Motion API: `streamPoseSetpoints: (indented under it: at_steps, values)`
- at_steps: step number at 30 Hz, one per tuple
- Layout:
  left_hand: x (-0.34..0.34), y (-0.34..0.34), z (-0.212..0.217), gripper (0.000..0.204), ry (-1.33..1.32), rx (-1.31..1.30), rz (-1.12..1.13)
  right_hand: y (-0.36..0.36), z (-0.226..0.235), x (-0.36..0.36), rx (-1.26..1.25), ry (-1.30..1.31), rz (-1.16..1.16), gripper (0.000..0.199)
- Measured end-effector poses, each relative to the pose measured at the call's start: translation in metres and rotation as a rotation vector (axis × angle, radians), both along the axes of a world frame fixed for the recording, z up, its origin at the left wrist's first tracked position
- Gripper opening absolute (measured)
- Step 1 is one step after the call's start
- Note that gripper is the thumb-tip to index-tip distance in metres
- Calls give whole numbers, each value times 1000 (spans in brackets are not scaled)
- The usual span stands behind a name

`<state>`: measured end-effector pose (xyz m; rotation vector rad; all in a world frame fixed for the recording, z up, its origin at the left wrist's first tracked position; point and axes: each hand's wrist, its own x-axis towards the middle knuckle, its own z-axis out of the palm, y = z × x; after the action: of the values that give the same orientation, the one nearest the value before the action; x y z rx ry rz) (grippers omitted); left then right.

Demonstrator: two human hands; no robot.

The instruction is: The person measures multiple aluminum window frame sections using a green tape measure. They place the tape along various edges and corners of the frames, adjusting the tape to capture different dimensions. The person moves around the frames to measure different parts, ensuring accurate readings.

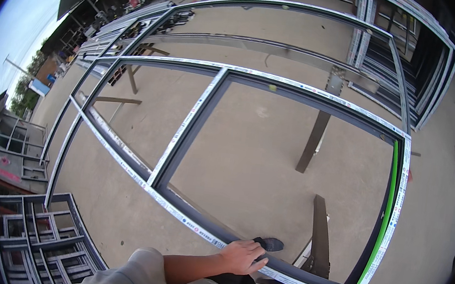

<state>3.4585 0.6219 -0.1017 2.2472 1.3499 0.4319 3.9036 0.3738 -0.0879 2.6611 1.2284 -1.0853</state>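
A large grey metal window frame [191, 124] with white printed protective film spans the view, split by crossbars into several openings. My left hand [242, 257] is closed around its near bar, fingers over the top and thumb on the near side. Along the inner side of the right-hand bar runs a bright green strip [389, 200]. My right hand is out of view.
Brown support legs [320, 236] stand below the frame, near my dark shoe [270, 244]. Smaller frames [46, 233] are stacked at lower left. More frames [439, 82] lean at the far right. Long profiles and clutter lie at the back left.
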Motion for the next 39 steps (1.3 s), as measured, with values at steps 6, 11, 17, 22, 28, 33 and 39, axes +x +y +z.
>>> streamPoseSetpoints:
  at_steps: [6,11,17,22,28,33,39]
  values:
    - [-2,-11,-8,39,-5,-6,41,12,0,21,72,127,53,46]
    - [4,-12,-16,43,-7,-21,69,9,14,10,56,297,-125,44]
    - [-3,-16,-6,45,5,-35,69,-10,32,-65,71,704,-402,31]
    - [-4,-15,-10,47,0,-32,76,-29,30,-132,220,812,-513,20]
    - [-6,-6,-14,43,-153,-136,67,-26,36,-197,348,815,-626,26]
    - [-49,-16,-2,31,-406,-87,42,-23,50,-249,361,873,-588,28]
    - [-183,-109,5,34,-418,41,-54,-17,39,-320,508,994,-807,22]
